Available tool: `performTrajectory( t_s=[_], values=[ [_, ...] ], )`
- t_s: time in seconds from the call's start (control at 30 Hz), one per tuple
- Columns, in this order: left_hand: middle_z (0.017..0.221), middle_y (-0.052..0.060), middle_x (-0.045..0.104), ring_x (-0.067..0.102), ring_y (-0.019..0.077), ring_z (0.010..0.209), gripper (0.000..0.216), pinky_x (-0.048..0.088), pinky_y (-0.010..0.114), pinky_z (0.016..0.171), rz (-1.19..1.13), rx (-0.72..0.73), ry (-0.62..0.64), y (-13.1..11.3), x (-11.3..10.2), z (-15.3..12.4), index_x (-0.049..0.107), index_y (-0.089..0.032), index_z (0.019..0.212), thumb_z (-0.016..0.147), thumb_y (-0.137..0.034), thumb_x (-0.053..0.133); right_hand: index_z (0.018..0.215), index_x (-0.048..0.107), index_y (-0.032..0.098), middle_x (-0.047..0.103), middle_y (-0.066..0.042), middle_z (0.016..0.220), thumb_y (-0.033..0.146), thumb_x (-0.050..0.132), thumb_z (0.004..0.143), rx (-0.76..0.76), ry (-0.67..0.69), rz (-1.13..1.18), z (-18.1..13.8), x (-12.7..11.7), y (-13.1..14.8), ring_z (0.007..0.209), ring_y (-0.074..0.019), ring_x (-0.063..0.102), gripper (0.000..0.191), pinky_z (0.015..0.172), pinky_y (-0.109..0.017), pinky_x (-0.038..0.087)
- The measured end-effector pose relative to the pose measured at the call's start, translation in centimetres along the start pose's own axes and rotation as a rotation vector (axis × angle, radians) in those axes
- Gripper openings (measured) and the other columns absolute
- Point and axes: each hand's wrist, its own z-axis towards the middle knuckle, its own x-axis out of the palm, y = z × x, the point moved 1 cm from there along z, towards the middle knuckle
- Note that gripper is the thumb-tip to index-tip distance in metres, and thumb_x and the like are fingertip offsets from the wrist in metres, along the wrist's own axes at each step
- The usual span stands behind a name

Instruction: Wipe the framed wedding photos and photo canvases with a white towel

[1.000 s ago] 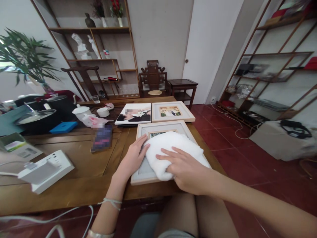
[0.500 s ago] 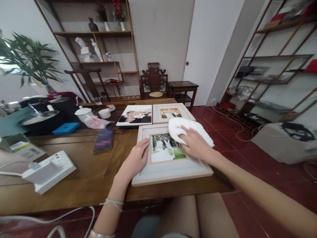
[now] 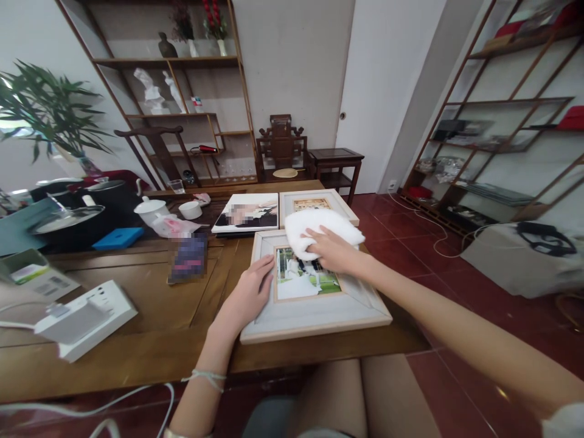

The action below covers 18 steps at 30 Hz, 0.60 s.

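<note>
A pale wooden picture frame (image 3: pixel 314 319) with a wedding photo lies flat at the table's near edge. My left hand (image 3: pixel 249 295) rests flat on its left border, fingers stretched out. My right hand (image 3: pixel 333 250) presses a white cloth (image 3: pixel 303 224) against the frame's far edge, fingers spread on top of the cloth. The cloth covers the top of the photo and part of the frame behind.
Two more pictures lie behind: a frameless print (image 3: pixel 247 213) and a second frame (image 3: pixel 340 205). On the wooden table (image 3: pixel 137 304) sit a white power strip (image 3: pixel 86 316), a small card (image 3: pixel 188 258), a blue box (image 3: pixel 117 237), cups and pots. Shelves line the walls.
My right hand has swept the cloth from the near part of the frame up to its far edge, then leftward, uncovering the photo. My left hand stayed put.
</note>
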Motion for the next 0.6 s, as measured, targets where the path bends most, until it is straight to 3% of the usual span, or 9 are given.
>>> performTrajectory(
  t_s=[0.13, 0.27, 0.43, 0.6],
  values=[
    [0.131, 0.014, 0.054, 0.048, 0.0242, 0.123, 0.04, 0.037, 0.043, 0.105, -0.001, -0.006, -0.011, 0.0, 0.1, 0.0, 0.057, -0.01, 0.12, 0.089, -0.025, 0.037, 0.091, 0.067, 0.012, 0.064, -0.016, 0.11, -0.001, 0.043, 0.064, 0.121, 0.034, -0.025, -2.8, -1.1, -2.1, 0.121, -0.0277, 0.045, 0.039, 0.099, -0.047, 0.029],
    [0.13, 0.015, 0.054, 0.049, 0.0251, 0.122, 0.04, 0.038, 0.043, 0.105, -0.001, -0.009, -0.005, 0.0, 0.1, 0.1, 0.058, -0.009, 0.119, 0.089, -0.025, 0.037, 0.088, 0.067, 0.013, 0.066, -0.015, 0.098, 0.0, 0.042, 0.064, 0.147, 0.054, -0.047, -3.1, -1.4, -2.0, 0.116, -0.0285, 0.047, 0.037, 0.096, -0.045, 0.031],
    [0.13, 0.017, 0.054, 0.05, 0.0254, 0.122, 0.042, 0.038, 0.043, 0.105, 0.008, -0.021, -0.003, 0.0, 0.1, 0.1, 0.057, -0.006, 0.12, 0.088, -0.024, 0.037, 0.081, 0.066, 0.012, 0.065, -0.016, 0.089, 0.001, 0.04, 0.066, 0.151, 0.079, -0.067, -2.8, -1.9, -0.8, 0.105, -0.0286, 0.052, 0.032, 0.089, -0.041, 0.035],
    [0.129, 0.017, 0.055, 0.05, 0.0254, 0.121, 0.042, 0.038, 0.043, 0.105, 0.01, -0.016, -0.008, -0.1, 0.2, 0.2, 0.057, -0.005, 0.12, 0.088, -0.023, 0.036, 0.071, 0.065, 0.016, 0.066, -0.014, 0.085, 0.002, 0.043, 0.063, 0.13, 0.157, -0.036, -5.7, -4.1, 2.9, 0.081, -0.0255, 0.06, 0.027, 0.075, -0.035, 0.041]
  ],
)
